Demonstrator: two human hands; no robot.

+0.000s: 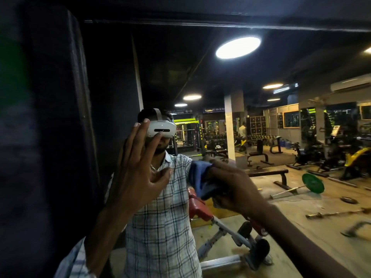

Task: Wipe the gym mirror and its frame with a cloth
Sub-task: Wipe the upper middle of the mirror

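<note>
The frame (80,93) is running dark down the left side and across the top. It is looking stiff and fixed, so it is likely taking firm pressure well, though its inner corner is probably needing a folded edge of cloth pushed into it.

Just right of it, the left grip (136,173) is hanging raised before the glass with its fingers straight and spread, holding nothing. Whether the palm is touching the glass I cannot tell.

Next, the cloth (200,181) is showing blue and bunched, near the middle of the view and at or just in front of the glass. It is looking soft, limp and light. It is probably handling best as a loose wad held from behind, with one flat face turned outward.

The right grip (234,189) is curling its fingers round that wad and pointing it toward the glass.

The mirror (281,137) is spreading wide to the right, reflecting a gym floor. It is likely behaving as hard, slick and breakable, with nothing to take hold of, so flat, even strokes are seeming safer than hard leaning.
</note>
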